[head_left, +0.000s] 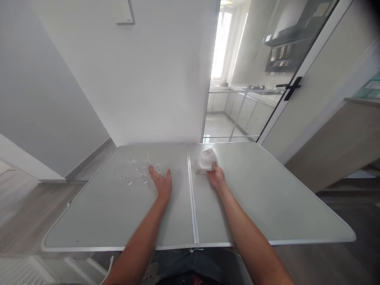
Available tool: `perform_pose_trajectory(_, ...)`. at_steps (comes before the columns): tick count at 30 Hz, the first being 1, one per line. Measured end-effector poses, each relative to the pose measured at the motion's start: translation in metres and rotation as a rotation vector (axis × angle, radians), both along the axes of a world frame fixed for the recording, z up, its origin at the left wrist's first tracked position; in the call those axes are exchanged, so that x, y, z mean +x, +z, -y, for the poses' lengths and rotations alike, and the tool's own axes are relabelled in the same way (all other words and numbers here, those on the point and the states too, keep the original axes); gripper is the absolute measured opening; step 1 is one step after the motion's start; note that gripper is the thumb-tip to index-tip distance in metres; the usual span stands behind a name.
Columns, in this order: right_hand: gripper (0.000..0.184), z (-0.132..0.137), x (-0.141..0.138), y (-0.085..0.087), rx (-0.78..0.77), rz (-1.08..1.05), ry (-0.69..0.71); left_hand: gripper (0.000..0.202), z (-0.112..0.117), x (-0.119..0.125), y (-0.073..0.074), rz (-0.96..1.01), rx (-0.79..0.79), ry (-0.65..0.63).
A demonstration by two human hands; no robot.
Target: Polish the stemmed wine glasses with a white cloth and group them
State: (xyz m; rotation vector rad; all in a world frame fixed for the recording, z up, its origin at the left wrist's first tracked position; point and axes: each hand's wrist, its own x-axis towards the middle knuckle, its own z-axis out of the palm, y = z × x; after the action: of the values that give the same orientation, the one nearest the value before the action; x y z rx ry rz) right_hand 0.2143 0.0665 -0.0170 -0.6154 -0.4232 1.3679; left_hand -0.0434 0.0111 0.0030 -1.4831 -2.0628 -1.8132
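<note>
White wad (pixel 207 158), pale grey-green tabletop (pixel 285 202)
The rim (pixel 89 249) is silvery, the front wall (pixel 148 79) plain white, the door handle (pixel 293 88) black, the floor (pixel 29 206) grey-brown with wood grain.

Window (pixel 221 47) overexp., soft shdws, edges dist.

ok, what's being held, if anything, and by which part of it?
The right hand holds a crumpled white wipe, cloth or paper unclear, by its near edge toward the right. The left hand is open, holding nothing visible.

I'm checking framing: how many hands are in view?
2: the left hand beside the clear spots, the right hand gripping a white cloth or tissue. None appears hidden.
</note>
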Motion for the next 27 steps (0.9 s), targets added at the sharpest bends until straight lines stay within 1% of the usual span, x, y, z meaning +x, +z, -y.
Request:
perform_pose_trajectory(3,0.033,0.000,-0.001,0.001,-0.003,0.014,0.008,0.094,-0.007,-0.001,-0.005,0.090,-0.065,-0.061)
perform_pose_trajectory(6,0.032,0.000,-0.001,0.002,0.002,0.031,0.006,0.092,-0.013,-0.003,-0.007,0.174,-0.079,-0.088)
perform_pose_trajectory(9,0.034,0.001,-0.003,0.003,0.000,0.059,-0.007,0.079,-0.015,-0.004,-0.007,0.234,-0.029,-0.119)
perform_pose_trajectory(11,0.037,0.002,-0.006,0.004,-0.011,0.109,-0.035,0.067,-0.015,-0.002,-0.005,0.210,0.036,-0.178)
perform_pose_trajectory(14,0.041,0.006,-0.011,0.008,0.029,0.283,-0.103,0.058,-0.010,0.006,-0.002,0.024,0.097,-0.316)
perform_pose_trajectory(16,0.039,0.013,-0.016,0.013,0.105,0.487,-0.146,0.056,-0.007,0.013,-0.001,-0.155,0.107,-0.407)
perform_pose_trajectory(18,0.037,0.022,-0.021,0.020,0.205,0.711,-0.162,0.054,-0.005,0.018,0.000,-0.326,0.111,-0.467)
perform_pose_trajectory(20,0.034,0.032,-0.027,0.027,0.340,0.893,-0.105,0.053,-0.004,0.019,-0.001,-0.453,0.106,-0.475)
perform_pose_trajectory(22,0.030,0.040,-0.032,0.033,0.470,0.997,-0.014,0.052,-0.005,0.018,-0.003,-0.523,0.090,-0.456)
perform_pose_trajectory(23,0.029,0.043,-0.033,0.034,0.510,1.024,0.020,0.052,-0.005,0.017,-0.005,-0.545,0.082,-0.448)
perform_pose_trajectory(25,0.027,0.045,-0.035,0.036,0.517,1.041,0.059,0.052,-0.006,0.016,-0.008,-0.587,0.070,-0.437)
perform_pose_trajectory(27,0.024,0.045,-0.035,0.035,0.453,1.024,0.093,0.052,-0.005,0.015,-0.011,-0.636,0.063,-0.428)
